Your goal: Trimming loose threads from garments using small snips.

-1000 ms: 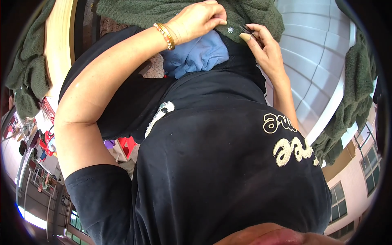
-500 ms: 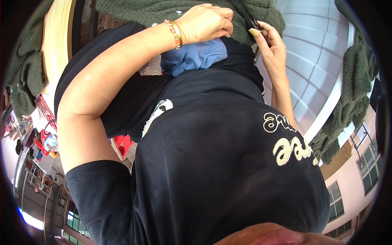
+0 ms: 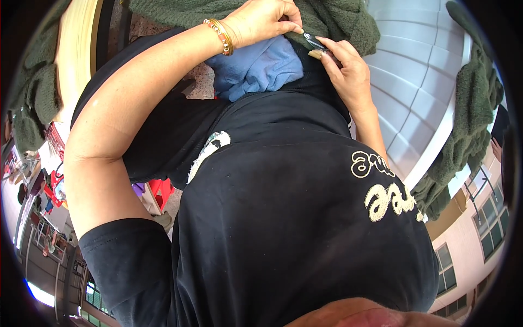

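My left hand (image 3: pixel 264 22), with beaded and gold bracelets at the wrist, pinches the edge of a dark green knitted garment (image 3: pixel 338 19) at the top of the view. Close beside it, my right hand (image 3: pixel 346 73) holds a small dark metal tool (image 3: pixel 314 41) in its fingertips, the tip touching the same green edge. A blue cloth (image 3: pixel 256 68) lies bunched just below both hands, against my black printed shirt (image 3: pixel 305 218).
More green knit hangs at the right (image 3: pixel 468 125) and left (image 3: pixel 30 109) edges. A white ribbed panel (image 3: pixel 414 76) lies behind my right hand. A pale wooden board (image 3: pixel 76 60), red items (image 3: pixel 158 191) and buildings show around the rim.
My right hand has moved in toward my left hand, bringing the small tool to the pinched green edge. My left hand keeps its grip on the knit.
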A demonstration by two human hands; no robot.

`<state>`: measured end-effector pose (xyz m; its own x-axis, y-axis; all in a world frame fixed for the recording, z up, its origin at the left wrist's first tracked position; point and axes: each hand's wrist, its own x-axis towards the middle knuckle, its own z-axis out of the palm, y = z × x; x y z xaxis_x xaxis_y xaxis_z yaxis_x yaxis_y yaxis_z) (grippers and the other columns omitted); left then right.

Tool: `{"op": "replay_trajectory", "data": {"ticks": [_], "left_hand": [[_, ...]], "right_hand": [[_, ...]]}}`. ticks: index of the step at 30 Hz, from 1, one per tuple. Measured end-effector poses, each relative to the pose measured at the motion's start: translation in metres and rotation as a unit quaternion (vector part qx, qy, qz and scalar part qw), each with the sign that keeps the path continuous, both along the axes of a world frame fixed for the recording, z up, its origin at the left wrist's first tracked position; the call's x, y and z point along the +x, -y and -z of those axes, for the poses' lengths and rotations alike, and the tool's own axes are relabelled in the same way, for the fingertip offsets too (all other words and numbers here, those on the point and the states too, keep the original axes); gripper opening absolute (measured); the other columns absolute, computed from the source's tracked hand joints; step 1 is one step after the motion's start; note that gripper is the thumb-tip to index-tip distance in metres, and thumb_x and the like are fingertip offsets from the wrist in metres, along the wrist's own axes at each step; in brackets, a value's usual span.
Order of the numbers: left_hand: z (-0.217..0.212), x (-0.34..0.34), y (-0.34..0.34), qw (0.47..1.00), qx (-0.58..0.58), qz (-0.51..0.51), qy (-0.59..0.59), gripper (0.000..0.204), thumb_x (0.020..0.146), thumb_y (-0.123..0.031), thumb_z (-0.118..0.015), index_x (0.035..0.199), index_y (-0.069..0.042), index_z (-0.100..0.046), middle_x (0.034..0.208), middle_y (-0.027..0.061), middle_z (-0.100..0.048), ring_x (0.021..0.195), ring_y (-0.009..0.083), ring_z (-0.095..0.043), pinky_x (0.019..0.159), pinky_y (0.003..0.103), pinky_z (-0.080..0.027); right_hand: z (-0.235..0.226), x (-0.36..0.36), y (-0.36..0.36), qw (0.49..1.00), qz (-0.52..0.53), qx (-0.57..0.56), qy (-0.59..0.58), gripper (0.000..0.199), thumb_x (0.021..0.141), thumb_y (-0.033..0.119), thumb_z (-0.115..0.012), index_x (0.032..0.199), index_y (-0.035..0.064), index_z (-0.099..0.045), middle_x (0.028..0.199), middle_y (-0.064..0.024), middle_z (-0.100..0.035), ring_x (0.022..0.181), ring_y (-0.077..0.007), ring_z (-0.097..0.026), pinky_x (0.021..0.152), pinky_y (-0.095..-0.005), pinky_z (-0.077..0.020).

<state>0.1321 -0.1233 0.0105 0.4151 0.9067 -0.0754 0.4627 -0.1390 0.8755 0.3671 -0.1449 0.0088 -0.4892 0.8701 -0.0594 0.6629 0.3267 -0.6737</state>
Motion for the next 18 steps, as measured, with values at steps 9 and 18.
{"op": "replay_trajectory", "data": {"ticks": [9,18], "left_hand": [[0.009,0.005,-0.002,0.993,-0.063,-0.066,0.080,0.012,0.083,-0.011,-0.067,0.081,0.001,-0.066,0.078,0.0098,-0.063,0.070,0.0183,-0.063,0.064,0.031,-0.051],[-0.004,0.013,-0.003,0.979,-0.145,-0.124,0.067,0.013,0.085,-0.012,-0.069,0.081,0.000,-0.066,0.071,0.0074,-0.065,0.063,0.0132,-0.062,0.060,0.029,-0.051]], "right_hand": [[0.002,-0.007,-0.001,0.993,-0.008,0.090,0.072,0.026,0.087,0.015,-0.064,0.113,0.0138,-0.067,0.084,-0.0030,-0.059,0.067,-0.0189,-0.059,0.062,-0.0297,-0.0476],[0.002,-0.014,-0.005,0.983,-0.017,0.133,0.127,0.026,0.086,0.021,-0.065,0.112,0.0167,-0.067,0.087,-0.0009,-0.061,0.073,-0.0232,-0.063,0.063,-0.0339,-0.0497]]}}
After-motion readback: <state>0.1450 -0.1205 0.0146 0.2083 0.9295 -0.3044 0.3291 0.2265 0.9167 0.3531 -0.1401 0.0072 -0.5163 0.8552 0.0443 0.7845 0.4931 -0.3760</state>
